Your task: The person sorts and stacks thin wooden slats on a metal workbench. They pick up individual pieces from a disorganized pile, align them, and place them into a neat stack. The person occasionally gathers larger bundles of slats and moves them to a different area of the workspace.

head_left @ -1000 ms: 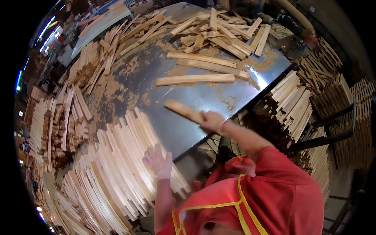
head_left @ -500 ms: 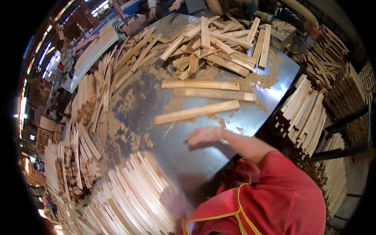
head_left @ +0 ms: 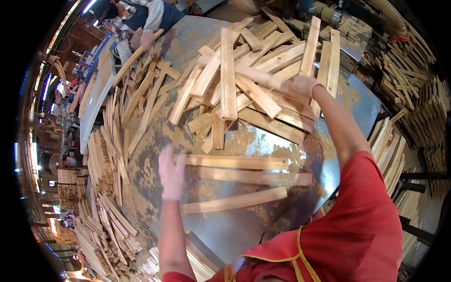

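Observation:
My right hand (head_left: 300, 86) reaches to the right side of a loose heap of wooden strips. Its fingers are closed round the end of a motion-blurred wooden strip (head_left: 256, 75), which slants across the heap. My left hand (head_left: 172, 173), in a pale glove, is raised over the table with fingers apart and holds nothing. Beside it lies the left end of a wooden strip (head_left: 235, 162). Two more strips lie nearer to me, a darker strip (head_left: 256, 177) and a slanted strip (head_left: 235, 200).
Sawdust covers parts of the metal table (head_left: 225, 230). Stacked strips (head_left: 105, 160) line its left side, and pale strips (head_left: 202, 261) lie at the near edge. Another person (head_left: 150, 16) handles wood at the far left. More wood stacks (head_left: 387, 150) stand at the right.
Both my hands have moved forward: the right from above the near table to the heap, taking hold of a strip, the left from the pale stack to beside the three strips. The other person leans in closer.

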Motion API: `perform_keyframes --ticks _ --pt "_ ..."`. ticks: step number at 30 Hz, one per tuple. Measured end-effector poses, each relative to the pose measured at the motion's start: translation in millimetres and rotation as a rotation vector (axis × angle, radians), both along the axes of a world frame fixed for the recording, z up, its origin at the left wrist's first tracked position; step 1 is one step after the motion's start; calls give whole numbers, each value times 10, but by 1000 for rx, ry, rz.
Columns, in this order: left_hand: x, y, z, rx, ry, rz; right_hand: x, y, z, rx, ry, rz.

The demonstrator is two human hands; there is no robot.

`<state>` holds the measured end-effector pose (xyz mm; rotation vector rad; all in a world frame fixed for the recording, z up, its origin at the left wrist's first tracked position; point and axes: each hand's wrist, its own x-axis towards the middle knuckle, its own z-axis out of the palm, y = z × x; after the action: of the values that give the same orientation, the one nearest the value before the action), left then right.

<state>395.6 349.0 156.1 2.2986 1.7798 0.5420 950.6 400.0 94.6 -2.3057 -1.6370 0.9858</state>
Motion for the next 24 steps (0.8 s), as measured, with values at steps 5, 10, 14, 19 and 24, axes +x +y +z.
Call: perform_keyframes --ticks 5,10,14,19,24 --pt "707 2065 285 -208 -188 -183 -124 14 -592 -137 620 -118" --pt "1591 3063 -98 -665 -581 88 -188 283 -684 117 193 -280" --pt "2379 2798 -277 -1100 -979 -8 -459 394 -774 292 826 -928" --pt "2749 2166 -721 -791 -743 -261 -1085 458 -430 502 1607 -1341" --pt "2600 1161 -968 -508 -365 -149 -1245 -227 -693 381 1675 -1072"
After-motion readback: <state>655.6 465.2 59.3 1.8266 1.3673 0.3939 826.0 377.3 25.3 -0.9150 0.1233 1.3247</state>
